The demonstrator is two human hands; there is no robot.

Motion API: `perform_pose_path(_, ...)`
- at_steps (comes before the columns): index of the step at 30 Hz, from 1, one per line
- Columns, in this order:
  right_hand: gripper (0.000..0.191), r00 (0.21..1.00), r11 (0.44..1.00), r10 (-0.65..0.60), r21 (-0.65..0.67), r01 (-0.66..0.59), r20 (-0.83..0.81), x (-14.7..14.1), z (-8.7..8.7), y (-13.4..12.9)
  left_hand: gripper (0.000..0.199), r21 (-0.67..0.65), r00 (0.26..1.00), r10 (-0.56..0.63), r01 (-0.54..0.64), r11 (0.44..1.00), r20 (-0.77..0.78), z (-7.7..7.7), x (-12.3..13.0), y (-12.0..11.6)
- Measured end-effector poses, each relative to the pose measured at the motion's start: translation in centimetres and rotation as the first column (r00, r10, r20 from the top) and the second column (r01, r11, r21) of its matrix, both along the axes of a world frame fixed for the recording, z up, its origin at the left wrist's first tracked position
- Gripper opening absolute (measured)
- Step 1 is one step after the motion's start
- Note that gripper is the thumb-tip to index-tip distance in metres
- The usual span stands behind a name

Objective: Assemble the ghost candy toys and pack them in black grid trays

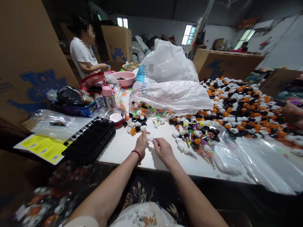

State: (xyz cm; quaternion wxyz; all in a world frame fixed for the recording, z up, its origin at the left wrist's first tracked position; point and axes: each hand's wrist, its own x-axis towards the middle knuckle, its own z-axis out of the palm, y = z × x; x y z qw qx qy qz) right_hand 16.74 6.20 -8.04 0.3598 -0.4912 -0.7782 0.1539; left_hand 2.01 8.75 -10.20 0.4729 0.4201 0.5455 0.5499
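Observation:
Above the white table, my left hand [141, 144] pinches a small white toy head [149, 137] between thumb and fingers. Close beside it, my right hand [163, 150] is closed at the fingertips on a small purplish piece that touches or nearly touches the white head; its full shape is hidden. Just beyond my left hand lies a small heap of black, white and orange toy heads [136, 123]. To the right of my right hand is a pile of finished-looking pieces, toy heads on slim colourful sticks [195, 134].
Black plastic trays [91, 138] are stacked on the left, near a metal bowl [115, 116] and pink-lidded flask [109, 96]. A large white sack [170, 91] spills pieces behind. Clear bags [262, 160] and a big heap of toy heads [243, 107] lie right. A co-worker [84, 56] stands back left.

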Motion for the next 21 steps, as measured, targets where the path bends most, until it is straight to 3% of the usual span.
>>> perform_pose_path(4, 0.023, 1.000, 0.999, 0.002, -0.046, -0.002, 0.002, 0.3, 0.1, 0.4, 0.039, 0.150, 0.980, 0.059, -0.030, 0.988, -0.189, 0.3, 0.5, -0.2)
perform_pose_path(15, 0.030, 0.999, 0.983, -0.043, -0.181, 0.038, -0.019, -2.4, -0.9, 1.1, 0.036, 0.117, 0.916, 0.119, -0.080, 0.990, -0.383, -0.8, 1.0, 0.5)
perform_pose_path(18, 0.034, 0.992, 0.977, -0.063, -0.210, 0.039, -0.109, 0.1, 0.5, 2.5, 0.035, 0.113, 0.921, 0.080, -0.039, 0.993, -0.382, -1.0, 0.9, 0.6)
perform_pose_path(21, 0.047, 0.946, 0.947, -0.305, -0.142, 0.288, -0.111, 4.8, 2.4, 4.6, 0.035, 0.091, 0.923, 0.066, -0.034, 0.995, -0.380, -1.2, 0.8, 0.8)
